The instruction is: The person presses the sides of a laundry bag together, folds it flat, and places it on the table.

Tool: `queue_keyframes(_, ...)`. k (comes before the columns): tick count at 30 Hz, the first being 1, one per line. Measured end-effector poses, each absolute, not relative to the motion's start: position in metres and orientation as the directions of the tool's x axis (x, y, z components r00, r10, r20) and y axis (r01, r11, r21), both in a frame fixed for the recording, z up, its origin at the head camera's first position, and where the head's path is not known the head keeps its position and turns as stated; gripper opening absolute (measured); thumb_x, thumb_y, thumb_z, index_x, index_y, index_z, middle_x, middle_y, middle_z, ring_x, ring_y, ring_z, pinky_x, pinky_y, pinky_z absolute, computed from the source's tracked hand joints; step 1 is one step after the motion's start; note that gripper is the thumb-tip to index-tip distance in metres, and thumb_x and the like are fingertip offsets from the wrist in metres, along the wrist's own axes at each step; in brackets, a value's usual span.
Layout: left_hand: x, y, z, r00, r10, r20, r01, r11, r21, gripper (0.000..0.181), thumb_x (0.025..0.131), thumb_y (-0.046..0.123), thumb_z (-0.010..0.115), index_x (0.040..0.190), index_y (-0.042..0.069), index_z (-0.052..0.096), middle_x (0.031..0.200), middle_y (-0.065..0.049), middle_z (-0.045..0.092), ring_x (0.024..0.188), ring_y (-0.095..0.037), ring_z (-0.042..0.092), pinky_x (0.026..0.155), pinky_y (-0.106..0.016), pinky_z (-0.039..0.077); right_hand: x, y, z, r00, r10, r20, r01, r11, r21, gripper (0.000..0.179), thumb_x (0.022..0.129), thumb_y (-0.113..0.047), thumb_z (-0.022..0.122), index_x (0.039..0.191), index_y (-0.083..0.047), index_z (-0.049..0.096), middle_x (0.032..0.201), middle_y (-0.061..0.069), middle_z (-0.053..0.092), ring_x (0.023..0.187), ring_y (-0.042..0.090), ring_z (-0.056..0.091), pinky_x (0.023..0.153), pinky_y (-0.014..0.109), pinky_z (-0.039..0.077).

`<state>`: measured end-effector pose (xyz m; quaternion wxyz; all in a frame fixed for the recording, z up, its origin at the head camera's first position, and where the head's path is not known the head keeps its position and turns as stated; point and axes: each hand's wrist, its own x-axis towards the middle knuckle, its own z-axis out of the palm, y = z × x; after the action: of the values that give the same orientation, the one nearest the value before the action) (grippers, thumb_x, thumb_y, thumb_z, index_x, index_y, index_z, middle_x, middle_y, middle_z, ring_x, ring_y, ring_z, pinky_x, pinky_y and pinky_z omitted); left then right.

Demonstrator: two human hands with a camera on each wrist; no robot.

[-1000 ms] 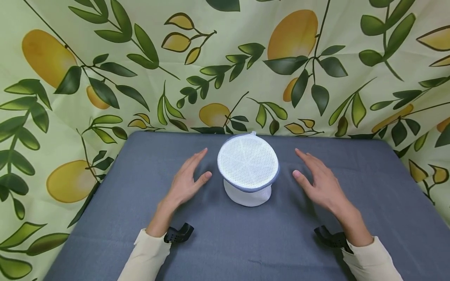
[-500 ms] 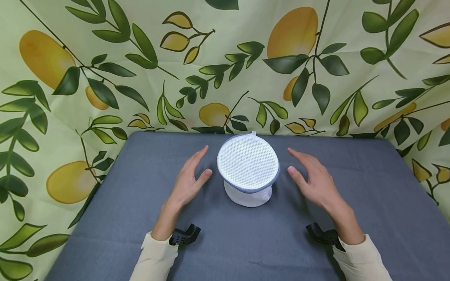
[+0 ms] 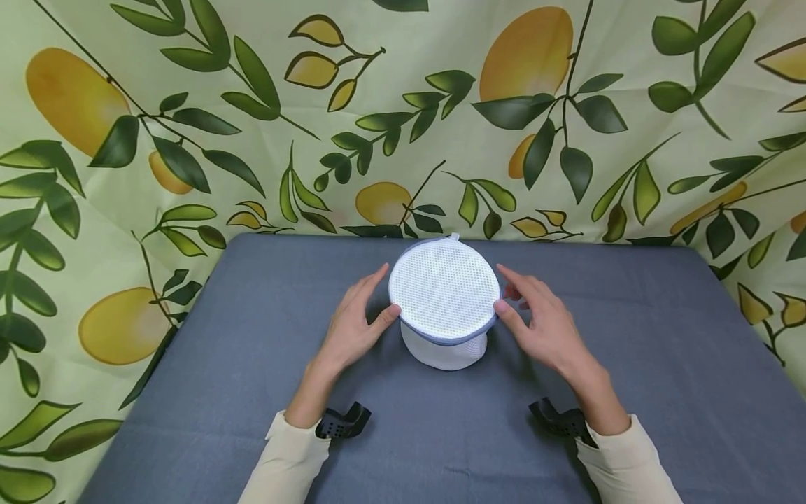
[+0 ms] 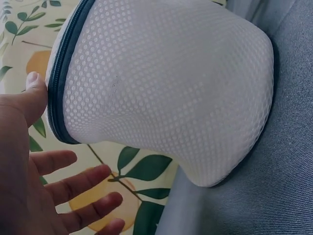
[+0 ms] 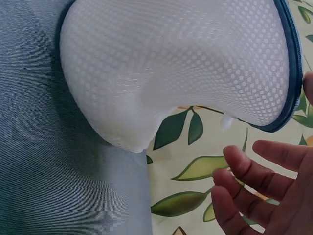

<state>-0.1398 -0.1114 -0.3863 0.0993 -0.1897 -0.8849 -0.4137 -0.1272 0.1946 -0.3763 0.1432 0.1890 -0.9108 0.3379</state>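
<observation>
The white mesh bag [image 3: 444,288] stands upright on the blue-grey table [image 3: 434,441], towards its far edge, its axis rising from the tabletop and its round top facing up. It lies between the two hands, so a grip would probably hinge on its blue rim [image 3: 448,343], which has a thumb at either side. The left hand [image 3: 354,329] has its thumb at the rim's left side, fingers spread and pinching nothing; the right hand [image 3: 549,325] mirrors it on the right, fingers loosely bent and apart (neither hand looks clearly nearer). Whether the right thumb presses, I cannot tell.

The left wrist view shows what the head view mostly hides: the mesh wall sags inward between top and base. The right wrist view reveals a small white tab [image 5: 226,121] just below the rim, but cuts off most of the right thumb. Beyond hangs a fruit-and-leaf cloth [image 3: 252,168].
</observation>
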Motion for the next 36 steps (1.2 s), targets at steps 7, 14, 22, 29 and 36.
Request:
queue_keyframes(7, -0.141, -0.109, -0.388, -0.888, 0.286, 0.361, 0.460, 0.520, 0.719, 0.084, 0.086, 0.071, 0.044, 0.146, 0.012, 0.042, 0.113, -0.008, 0.059, 0.090, -0.026, 0.049, 0.073, -0.039, 0.039, -0.128, 0.190, -0.382, -0.872, -0.253, 0.419, -0.472, 0.658, -0.587, 0.050, 0.094, -0.030, 0.059, 0.137, -0.005, 0.051, 0.085, 0.002, 0.059, 0.075, 0.014, 0.054, 0.067, 0.043, 0.051)
queue_keyframes(14, -0.140, -0.108, -0.388, -0.891, 0.283, 0.355, 0.452, 0.486, 0.748, 0.085, 0.085, 0.069, 0.046, 0.145, 0.008, 0.043, 0.101, -0.007, 0.060, 0.085, -0.027, 0.049, 0.069, -0.035, 0.036, -0.129, 0.186, -0.385, -0.844, -0.258, 0.470, -0.520, 0.606, -0.602, 0.045, 0.092, -0.022, 0.060, 0.132, -0.003, 0.054, 0.084, 0.000, 0.057, 0.073, 0.011, 0.052, 0.063, 0.038, 0.050)
queue_keyframes(22, -0.141, -0.103, -0.390, -0.891, 0.304, 0.337, 0.449, 0.491, 0.746, 0.080, 0.090, 0.064, 0.045, 0.148, 0.009, 0.038, 0.097, -0.013, 0.059, 0.081, -0.028, 0.048, 0.064, -0.033, 0.033, -0.128, 0.186, -0.388, -0.850, -0.256, 0.460, -0.506, 0.639, -0.580, 0.046, 0.093, -0.025, 0.058, 0.132, 0.000, 0.055, 0.080, 0.001, 0.053, 0.071, 0.015, 0.051, 0.061, 0.038, 0.047)
queue_keyframes(29, -0.142, -0.102, -0.394, -0.889, 0.306, 0.341, 0.456, 0.528, 0.716, 0.080, 0.092, 0.065, 0.039, 0.148, 0.009, 0.035, 0.095, -0.011, 0.058, 0.079, -0.026, 0.048, 0.064, -0.033, 0.033, -0.127, 0.185, -0.387, -0.874, -0.250, 0.416, -0.464, 0.681, -0.567, 0.049, 0.093, -0.030, 0.057, 0.134, -0.002, 0.054, 0.080, 0.002, 0.052, 0.071, 0.021, 0.051, 0.060, 0.033, 0.040)
queue_keyframes(36, -0.144, -0.103, -0.399, -0.882, 0.329, 0.336, 0.465, 0.505, 0.727, 0.075, 0.094, 0.060, 0.040, 0.149, 0.010, 0.034, 0.094, -0.007, 0.057, 0.078, -0.018, 0.048, 0.064, -0.032, 0.038, -0.126, 0.184, -0.386, -0.906, -0.245, 0.345, -0.409, 0.714, -0.568, 0.054, 0.094, -0.035, 0.056, 0.137, -0.004, 0.051, 0.083, 0.006, 0.053, 0.074, 0.022, 0.050, 0.061, 0.034, 0.040)
